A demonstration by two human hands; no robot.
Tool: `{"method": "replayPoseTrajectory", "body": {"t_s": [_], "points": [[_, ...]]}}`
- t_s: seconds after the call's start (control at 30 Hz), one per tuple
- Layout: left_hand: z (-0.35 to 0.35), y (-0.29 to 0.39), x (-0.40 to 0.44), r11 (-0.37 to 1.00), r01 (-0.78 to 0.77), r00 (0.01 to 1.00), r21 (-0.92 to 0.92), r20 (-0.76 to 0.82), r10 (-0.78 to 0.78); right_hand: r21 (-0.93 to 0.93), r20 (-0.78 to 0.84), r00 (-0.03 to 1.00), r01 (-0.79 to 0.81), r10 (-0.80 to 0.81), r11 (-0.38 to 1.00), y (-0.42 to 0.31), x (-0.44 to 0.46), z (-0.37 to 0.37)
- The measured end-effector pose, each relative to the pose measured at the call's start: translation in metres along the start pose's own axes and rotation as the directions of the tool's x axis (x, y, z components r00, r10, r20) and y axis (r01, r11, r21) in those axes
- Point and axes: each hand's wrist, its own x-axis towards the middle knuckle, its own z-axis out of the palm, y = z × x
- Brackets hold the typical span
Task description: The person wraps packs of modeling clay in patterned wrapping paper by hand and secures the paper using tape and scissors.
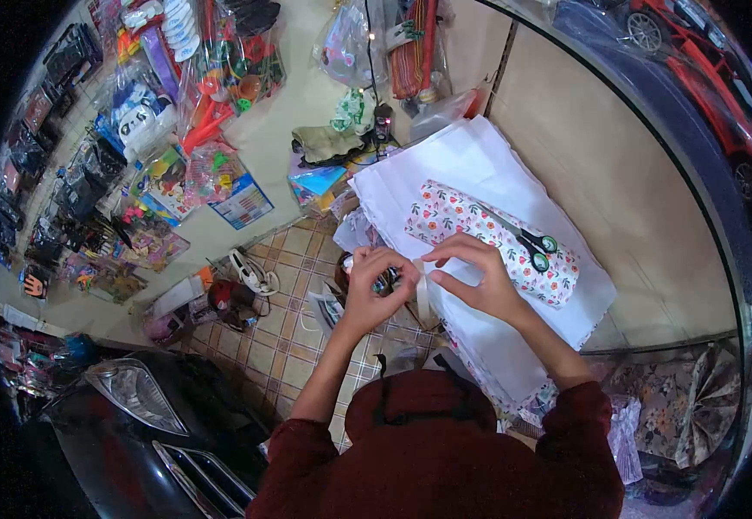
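Observation:
My left hand (378,285) is closed in a pinch at the left side of a narrow whitish strip or tape (422,294). To the right of the strip, my right hand (471,275) curves its thumb and fingers toward it, the fingertips close to its upper end. Whether the right fingers touch the strip is too small to tell. Under and beyond my right hand lies a flower-patterned wrapped bundle (449,212) on white sheets (480,160). Scissors with black and green handles (538,251) rest on the bundle.
A tiled floor (259,350) shows at the left, with a white corded object (251,272) near the wall. Bagged toys (211,86) hang on the wall. A black toy car (134,415) stands at lower left. A glass case edge (687,156) curves along the right.

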Motion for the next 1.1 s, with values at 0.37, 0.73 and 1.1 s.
{"method": "replayPoseTrajectory", "body": {"t_s": [0.37,0.73,1.1], "points": [[-0.0033,0.0059,0.0004,1.000,-0.010,0.999,0.026,0.034,0.009,-0.100,0.051,0.998,-0.018,0.023,0.995,-0.0015,-0.0033,0.0023],[-0.0060,0.0051,-0.0003,0.999,-0.032,0.996,0.044,0.088,0.028,-0.145,-0.008,1.000,-0.013,0.012,0.989,-0.0052,-0.0057,0.0054],[-0.0035,0.0076,0.0036,0.999,0.017,0.996,-0.044,0.083,-0.013,0.005,0.001,0.995,-0.097,0.097,0.995,-0.0052,-0.0031,-0.0017]]}}
